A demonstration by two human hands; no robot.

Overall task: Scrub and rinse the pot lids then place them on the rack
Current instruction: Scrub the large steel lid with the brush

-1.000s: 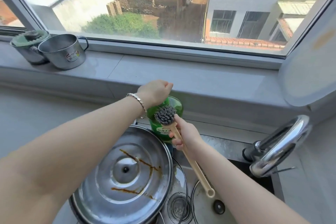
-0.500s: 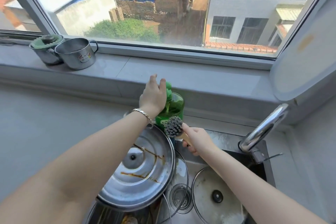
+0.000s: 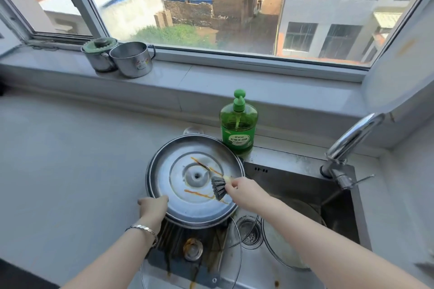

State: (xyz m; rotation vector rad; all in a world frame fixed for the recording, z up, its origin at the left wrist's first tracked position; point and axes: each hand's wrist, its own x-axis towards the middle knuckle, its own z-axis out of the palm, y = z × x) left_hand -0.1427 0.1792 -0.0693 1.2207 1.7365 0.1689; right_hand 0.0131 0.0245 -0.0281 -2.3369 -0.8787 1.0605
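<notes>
Head view: nearest, low in the sink (image 3: 293, 185), a glass lid (image 3: 206, 274) and a second lid (image 3: 284, 246) are seen lying flat. Above them the large steel lid (image 3: 178, 204) is held tilted at the sink's left side, its near rim gripped by the left hand (image 3: 152, 206), while the brush (image 3: 218, 189) is pinched close to its bristles by the right hand (image 3: 245, 191). Brown streaks (image 3: 198, 162) cross its face — short, firm strokes along them are called for, the rim braced against the push. Behind stands the soap bottle (image 3: 238, 129)

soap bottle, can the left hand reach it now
Probably not at once: the left hand grips the steel lid at its near rim, and the soap bottle stands beyond the far edge.
</notes>
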